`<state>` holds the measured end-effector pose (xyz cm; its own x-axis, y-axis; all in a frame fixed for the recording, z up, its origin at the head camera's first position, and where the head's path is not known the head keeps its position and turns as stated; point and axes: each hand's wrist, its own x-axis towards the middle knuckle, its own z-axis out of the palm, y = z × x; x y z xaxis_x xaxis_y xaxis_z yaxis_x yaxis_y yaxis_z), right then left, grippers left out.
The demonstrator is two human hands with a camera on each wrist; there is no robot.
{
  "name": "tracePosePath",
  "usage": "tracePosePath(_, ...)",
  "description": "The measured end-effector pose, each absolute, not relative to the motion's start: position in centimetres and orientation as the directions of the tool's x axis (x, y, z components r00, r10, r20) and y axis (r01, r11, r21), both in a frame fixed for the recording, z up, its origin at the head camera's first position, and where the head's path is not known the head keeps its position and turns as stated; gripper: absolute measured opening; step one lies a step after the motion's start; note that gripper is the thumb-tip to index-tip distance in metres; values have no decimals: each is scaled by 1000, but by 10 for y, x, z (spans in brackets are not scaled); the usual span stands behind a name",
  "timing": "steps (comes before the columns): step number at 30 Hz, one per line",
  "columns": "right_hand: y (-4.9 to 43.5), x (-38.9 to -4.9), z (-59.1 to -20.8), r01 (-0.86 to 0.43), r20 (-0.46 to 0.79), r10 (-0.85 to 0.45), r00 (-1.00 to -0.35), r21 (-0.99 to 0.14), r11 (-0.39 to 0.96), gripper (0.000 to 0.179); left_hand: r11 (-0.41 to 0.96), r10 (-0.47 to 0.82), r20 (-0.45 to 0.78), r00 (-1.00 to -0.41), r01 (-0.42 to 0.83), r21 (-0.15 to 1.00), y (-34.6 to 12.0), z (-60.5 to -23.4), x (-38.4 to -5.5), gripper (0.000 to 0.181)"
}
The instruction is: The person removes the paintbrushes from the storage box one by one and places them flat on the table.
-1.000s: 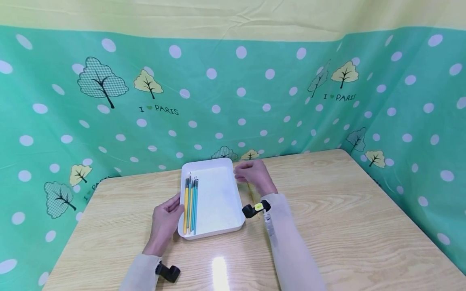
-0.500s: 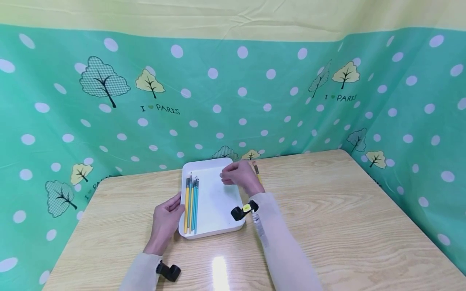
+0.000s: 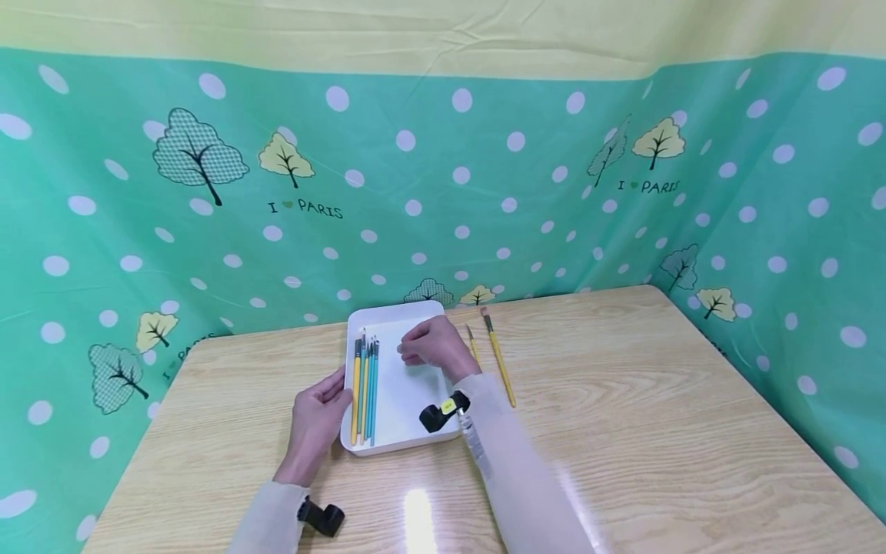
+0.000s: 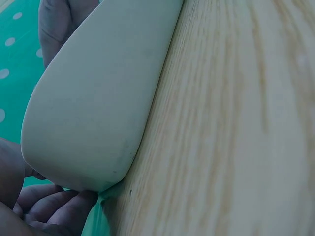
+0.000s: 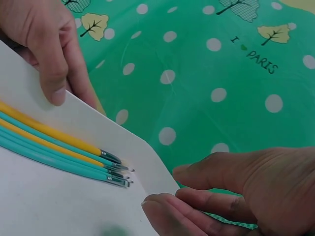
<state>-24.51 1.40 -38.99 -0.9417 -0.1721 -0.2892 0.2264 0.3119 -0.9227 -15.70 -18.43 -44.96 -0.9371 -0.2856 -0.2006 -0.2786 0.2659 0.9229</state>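
Note:
A white tray point(image 3: 415, 415) sits on the table, turned slightly. My left hand point(image 3: 317, 419) grips its left wall; the right wrist view shows the thumb point(image 5: 53, 81) over the rim and the fingers outside. Along that wall, inside the tray, several yellow and turquoise paintbrushes point(image 3: 364, 392) lie side by side with their bristles toward the back. Over the tray's right half, my right hand point(image 3: 436, 345) hovers with loosely bent fingers, holding nothing. To the right of the tray, a yellow paintbrush point(image 3: 500, 362) and a thinner one point(image 3: 473, 344), partly behind the right wrist, lie on the table.
The wooden table point(image 3: 657, 400) extends on both sides of the tray. A green dotted curtain point(image 3: 388, 223) hangs along its back and sides. The right sleeve point(image 3: 519, 462) crosses over the tray's front right corner and the table.
My right hand has moved left, from beside the tray's right rim to over its inside, uncovering the two paintbrushes on the table. The left hand and tray have stayed put.

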Motion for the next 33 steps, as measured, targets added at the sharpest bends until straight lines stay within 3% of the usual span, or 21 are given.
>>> tracePosePath(20, -23, -227, -411, 248, -356, -152, -922, -845, 474, 3, 266, -257, -204, -945, -272, 925, -182, -450, -156, 51)
tracePosePath(33, -41, -221, -416, 255, -344, -98, -934, -833, 491, 10, 279, -264, -202, -943, -275, 920, -184, -451, -156, 51)
